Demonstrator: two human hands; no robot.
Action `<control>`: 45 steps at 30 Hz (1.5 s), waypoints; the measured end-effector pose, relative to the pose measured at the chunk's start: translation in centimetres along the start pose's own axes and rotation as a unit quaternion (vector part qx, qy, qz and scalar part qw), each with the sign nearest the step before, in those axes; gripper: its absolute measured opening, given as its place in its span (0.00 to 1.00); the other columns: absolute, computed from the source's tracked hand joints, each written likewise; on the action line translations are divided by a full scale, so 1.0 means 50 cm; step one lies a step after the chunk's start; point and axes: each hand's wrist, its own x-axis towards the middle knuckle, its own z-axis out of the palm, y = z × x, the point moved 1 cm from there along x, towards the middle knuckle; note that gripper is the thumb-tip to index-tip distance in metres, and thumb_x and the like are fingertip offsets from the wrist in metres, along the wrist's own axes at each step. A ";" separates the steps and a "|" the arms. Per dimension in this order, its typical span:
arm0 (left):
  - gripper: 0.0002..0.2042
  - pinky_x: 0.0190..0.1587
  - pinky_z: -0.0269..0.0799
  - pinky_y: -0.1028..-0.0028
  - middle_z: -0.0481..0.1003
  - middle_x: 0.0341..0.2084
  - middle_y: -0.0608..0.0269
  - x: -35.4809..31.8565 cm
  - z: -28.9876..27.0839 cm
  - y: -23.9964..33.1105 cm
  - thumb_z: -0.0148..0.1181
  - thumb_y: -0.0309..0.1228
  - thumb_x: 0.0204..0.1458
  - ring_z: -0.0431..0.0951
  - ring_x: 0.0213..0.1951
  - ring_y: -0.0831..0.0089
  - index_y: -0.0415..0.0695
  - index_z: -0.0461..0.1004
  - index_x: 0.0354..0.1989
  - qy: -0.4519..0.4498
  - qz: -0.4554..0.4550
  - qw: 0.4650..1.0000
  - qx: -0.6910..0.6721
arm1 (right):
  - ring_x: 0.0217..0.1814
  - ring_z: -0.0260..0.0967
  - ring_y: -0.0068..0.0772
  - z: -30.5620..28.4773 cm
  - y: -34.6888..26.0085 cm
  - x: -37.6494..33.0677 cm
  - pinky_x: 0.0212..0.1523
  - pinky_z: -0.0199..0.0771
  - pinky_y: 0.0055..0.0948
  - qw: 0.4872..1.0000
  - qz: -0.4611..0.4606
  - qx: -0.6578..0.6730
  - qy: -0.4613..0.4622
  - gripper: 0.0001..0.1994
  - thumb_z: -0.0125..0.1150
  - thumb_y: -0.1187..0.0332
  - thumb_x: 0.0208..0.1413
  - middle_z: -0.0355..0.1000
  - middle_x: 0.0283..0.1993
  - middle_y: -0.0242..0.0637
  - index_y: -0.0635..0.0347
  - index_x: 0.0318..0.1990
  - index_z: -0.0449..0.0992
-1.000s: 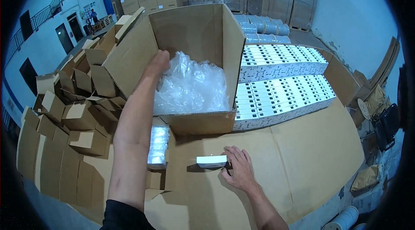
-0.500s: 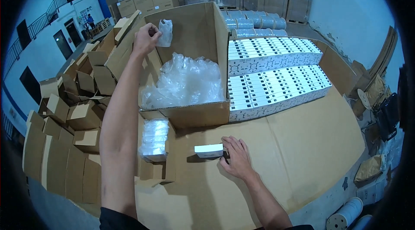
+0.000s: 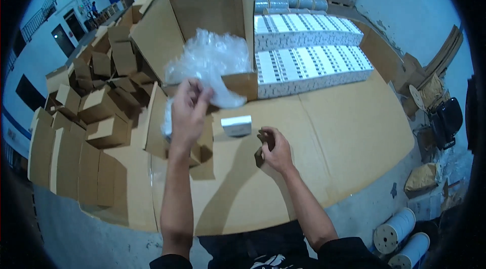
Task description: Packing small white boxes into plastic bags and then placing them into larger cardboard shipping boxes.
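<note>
The head view looks down on a table covered with flat brown cardboard sheets. At twelve o'clock stands a large open carton, tipped toward the person and stuffed with clear plastic bags that spill over its front wall. At one to two o'clock, just beside the carton, two long rows of white printed boxes lie on the table. From nine to eleven o'clock a heap of small folded cardboard boxes fills the space off the table's edge. Spools of white cord stand on the floor at five o'clock.

The left hand is raised near centre, its grip pinched closed on a small clear-wrapped item that is largely hidden behind the fingers. The right hand rests on the cardboard at five o'clock from it, fingers curled; whether it holds anything cannot be told. A small white box lies between the hands, just beside the right fingertips, apart from both.
</note>
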 end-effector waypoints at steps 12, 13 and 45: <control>0.05 0.34 0.68 0.78 0.73 0.27 0.67 -0.339 0.081 -0.186 0.57 0.26 0.65 0.71 0.30 0.82 0.40 0.68 0.40 -0.110 -0.176 0.976 0.065 | 0.45 0.74 0.23 0.000 -0.073 -0.077 0.48 0.76 0.27 0.959 0.017 0.233 -0.159 0.19 0.70 0.64 0.58 0.78 0.42 0.34 0.63 0.53 0.77; 0.06 0.32 0.68 0.78 0.72 0.25 0.66 -0.339 0.086 -0.197 0.56 0.27 0.66 0.70 0.28 0.82 0.39 0.68 0.39 -0.106 -0.116 0.985 0.068 | 0.41 0.73 0.22 -0.006 -0.085 -0.076 0.46 0.76 0.26 0.967 0.015 0.176 -0.184 0.19 0.71 0.65 0.56 0.78 0.40 0.32 0.64 0.52 0.78; 0.09 0.42 0.70 0.81 0.73 0.35 0.65 -0.308 0.110 -0.240 0.65 0.20 0.58 0.73 0.40 0.81 0.39 0.70 0.41 0.035 -0.143 0.980 -0.136 | 0.25 0.60 0.09 0.008 -0.032 -0.042 0.22 0.59 0.16 0.920 0.175 0.341 -0.084 0.04 0.60 0.69 0.68 0.67 0.27 0.20 0.56 0.42 0.73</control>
